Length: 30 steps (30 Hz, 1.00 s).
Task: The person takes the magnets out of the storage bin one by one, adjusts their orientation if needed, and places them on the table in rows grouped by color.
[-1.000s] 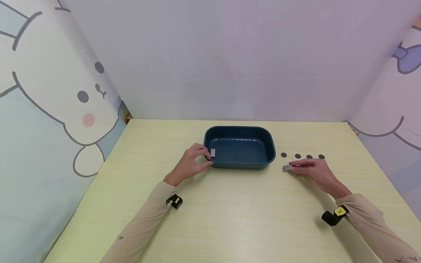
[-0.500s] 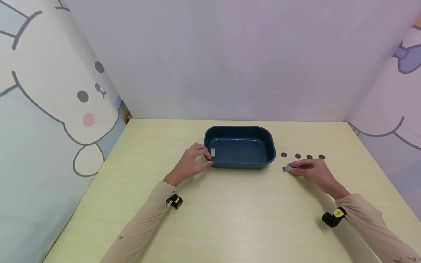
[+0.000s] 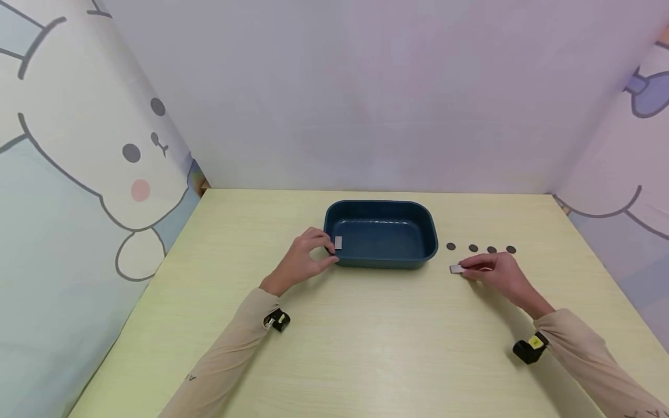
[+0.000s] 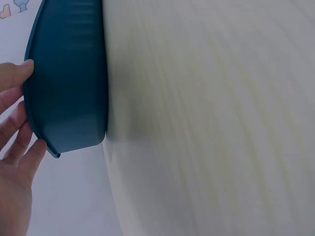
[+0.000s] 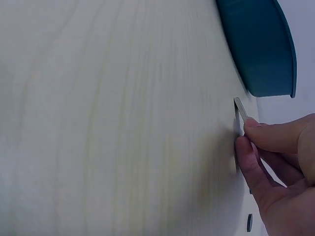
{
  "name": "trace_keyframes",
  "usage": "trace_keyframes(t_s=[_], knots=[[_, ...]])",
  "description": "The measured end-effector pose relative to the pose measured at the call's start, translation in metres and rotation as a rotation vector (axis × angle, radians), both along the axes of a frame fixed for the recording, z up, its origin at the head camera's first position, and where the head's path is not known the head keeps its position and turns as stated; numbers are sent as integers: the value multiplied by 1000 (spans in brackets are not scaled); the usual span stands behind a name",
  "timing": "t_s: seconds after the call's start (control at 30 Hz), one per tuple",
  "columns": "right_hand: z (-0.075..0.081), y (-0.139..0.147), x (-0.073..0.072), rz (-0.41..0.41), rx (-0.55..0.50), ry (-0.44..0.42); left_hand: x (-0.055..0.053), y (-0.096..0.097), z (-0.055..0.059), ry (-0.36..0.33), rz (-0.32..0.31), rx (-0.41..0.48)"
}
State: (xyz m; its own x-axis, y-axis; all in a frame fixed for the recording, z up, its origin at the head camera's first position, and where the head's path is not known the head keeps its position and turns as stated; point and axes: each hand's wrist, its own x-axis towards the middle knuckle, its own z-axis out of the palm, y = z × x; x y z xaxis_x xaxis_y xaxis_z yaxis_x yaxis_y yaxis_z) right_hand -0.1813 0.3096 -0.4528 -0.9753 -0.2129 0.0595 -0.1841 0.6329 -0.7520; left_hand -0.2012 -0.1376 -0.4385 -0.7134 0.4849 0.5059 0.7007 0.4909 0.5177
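Note:
A dark teal rectangular tub [image 3: 380, 262] stands on the table, open side up. My left hand [image 3: 303, 260] grips its rim at the left front corner, thumb and fingers at the edge [image 4: 19, 113]. Inside the tub, near that hand, lies a small light-grey rectangular piece [image 3: 338, 242]. To the right of the tub, my right hand [image 3: 499, 276] pinches a similar thin flat grey piece [image 3: 456, 269] between thumb and fingers. In the right wrist view, that piece [image 5: 241, 108] is seen edge-on, close to the tabletop; the fingers cover part of it.
Several small dark round discs [image 3: 473, 248] lie in a row on the pale wooden table [image 3: 376, 348], behind the right hand. A plain pale wall [image 3: 366, 104] rises at the table's back edge. Cartoon-printed panels [image 3: 78, 174] stand at both sides.
The grey piece in my right hand has tipped flatter, its broad face now turned up. The right wrist has shifted slightly downward in view. My left hand and the tub have stayed put.

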Motion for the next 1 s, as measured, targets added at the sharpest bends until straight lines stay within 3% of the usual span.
trace_keyframes(t_s=[0.53, 0.77, 1.0], knots=[[-4, -6, 0, 70, 118, 224, 0, 1, 1, 15, -4, 7], [-3, -7, 1, 73, 160, 264, 0, 1, 2, 11, -7, 9], [0, -7, 1, 83, 159, 245, 0, 1, 2, 5, -3, 8]])
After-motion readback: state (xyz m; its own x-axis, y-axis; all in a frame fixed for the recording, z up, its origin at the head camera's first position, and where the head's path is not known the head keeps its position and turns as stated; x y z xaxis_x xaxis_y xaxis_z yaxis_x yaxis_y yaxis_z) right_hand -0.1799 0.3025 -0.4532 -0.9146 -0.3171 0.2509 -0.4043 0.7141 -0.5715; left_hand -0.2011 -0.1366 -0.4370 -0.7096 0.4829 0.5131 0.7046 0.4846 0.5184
